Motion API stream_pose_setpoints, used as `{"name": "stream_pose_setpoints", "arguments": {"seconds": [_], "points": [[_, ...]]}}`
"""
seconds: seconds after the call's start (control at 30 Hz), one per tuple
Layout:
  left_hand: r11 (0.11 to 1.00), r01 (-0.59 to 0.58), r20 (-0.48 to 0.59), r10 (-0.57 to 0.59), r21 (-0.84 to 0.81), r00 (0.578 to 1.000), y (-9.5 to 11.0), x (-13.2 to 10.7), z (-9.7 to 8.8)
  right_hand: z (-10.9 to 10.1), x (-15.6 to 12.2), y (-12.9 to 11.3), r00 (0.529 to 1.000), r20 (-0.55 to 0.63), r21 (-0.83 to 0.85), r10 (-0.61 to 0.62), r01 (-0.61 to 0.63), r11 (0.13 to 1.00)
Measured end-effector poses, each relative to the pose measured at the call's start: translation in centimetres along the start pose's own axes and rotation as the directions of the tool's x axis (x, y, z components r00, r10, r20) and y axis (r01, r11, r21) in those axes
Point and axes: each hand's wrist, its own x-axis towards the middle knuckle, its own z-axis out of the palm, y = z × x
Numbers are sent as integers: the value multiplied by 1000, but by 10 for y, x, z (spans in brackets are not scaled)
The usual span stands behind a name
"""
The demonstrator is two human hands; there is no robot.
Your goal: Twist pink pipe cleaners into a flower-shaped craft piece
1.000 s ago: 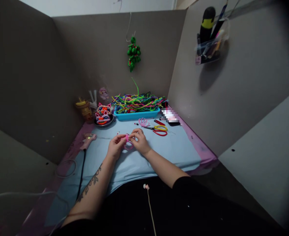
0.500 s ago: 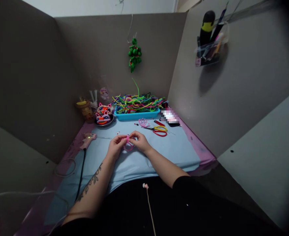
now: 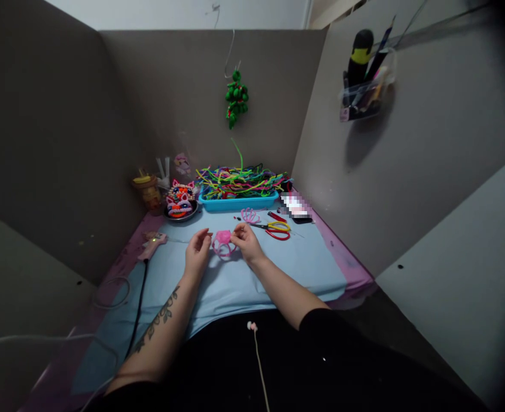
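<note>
Pink loops are making up one open-framed piece (image 3: 224, 236), which is sitting between two bare hands, over one pale blue cloth (image 3: 287, 269). With that piece as the centre of the dial, one right hand (image 3: 248, 245) is lying at three o'clock and pinching the piece's near edge between thumb and fingertips. One left hand (image 3: 196, 252) is standing at nine o'clock, its thumb and fingers leaving a narrow gap; whether its thumb is touching the piece I cannot quite tell. Farther out at nine, one pink glue gun (image 3: 152, 246) is lying on the cloth, one black cord (image 3: 139, 297) running from its end. At ten o'clock one dark bowl (image 3: 181, 218) is holding two visible pink-eared faces (image 3: 179, 205), and one yellow-topped cup (image 3: 150, 194) is standing beyond it. At one o'clock one blue tray (image 3: 240, 204) is carrying a heap of coloured stems (image 3: 244, 183), too tangled for counting. Toward two o'clock one pink looped bundle (image 3: 249, 216), one red-handled tool (image 3: 277, 217) and one phone (image 3: 303, 219) are lying, while one pair of scissors (image 3: 266, 227) is resting between two and three. At twelve, one green ornament (image 3: 236, 100) is hanging before the grey panel (image 3: 170, 86).
</note>
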Motion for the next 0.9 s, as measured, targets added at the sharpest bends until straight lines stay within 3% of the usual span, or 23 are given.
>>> {"name": "stream_pose_setpoints", "arguments": {"seconds": [0.1, 0.33, 0.63, 0.8, 0.9], "points": [[998, -40, -59, 43, 55, 997, -1, 1, -2, -4, 6, 2, 998, -63, -13, -21, 20, 1000], [990, -74, 98, 63, 118, 993, 7, -4, 5, -3, 3, -6, 994, -41, -101, -98, 94, 990], [991, -91, 149, 75, 100, 986, 9, -3, 3, 1, -5, -5, 988, -9, -226, -156, 150, 962], [990, -95, 137, 81, 102, 987, 9, -4, 3, 1, -6, -5, 982, -19, -272, -188, 176, 946], [993, -75, 68, 68, 92, 995, 3, -3, 2, -2, -5, -4, 978, -29, -300, -205, 187, 935]]}}
